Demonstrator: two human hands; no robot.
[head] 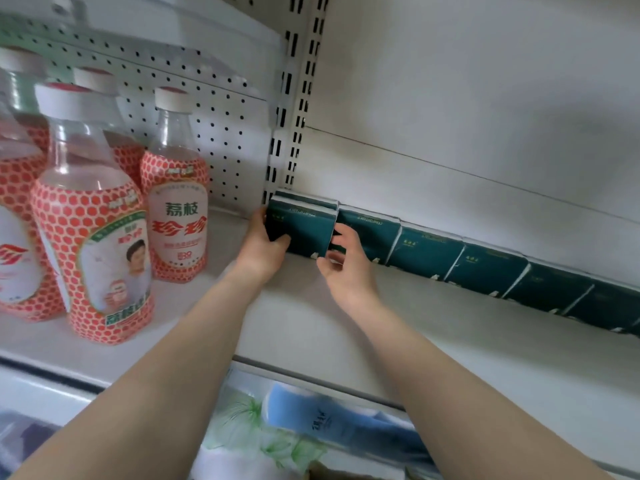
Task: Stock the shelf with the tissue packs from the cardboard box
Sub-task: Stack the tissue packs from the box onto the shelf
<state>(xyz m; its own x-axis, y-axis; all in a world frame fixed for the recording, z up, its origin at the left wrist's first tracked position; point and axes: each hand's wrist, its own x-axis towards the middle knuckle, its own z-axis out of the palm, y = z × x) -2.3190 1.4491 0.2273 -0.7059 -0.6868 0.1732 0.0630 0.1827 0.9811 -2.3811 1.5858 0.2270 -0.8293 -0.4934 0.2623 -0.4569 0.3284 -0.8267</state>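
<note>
Head: left hand (263,251) fingers (261,221) grasping tissue pack (301,226); right hand (343,263) hold unclear; bottle (178,216) label 荔枝珍珍.

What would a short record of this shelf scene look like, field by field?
left hand: grips held pack at its left end
right hand: holds its right end, fingers curled
row of tissue packs: dark green, lined along the shelf back wall
bottles: red-dotted labels, upright, at left
lower packs: blue and green, blurred

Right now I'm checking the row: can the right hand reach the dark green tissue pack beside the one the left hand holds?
Probably yes: the right hand is right at that dark green tissue pack, nothing between.
</note>
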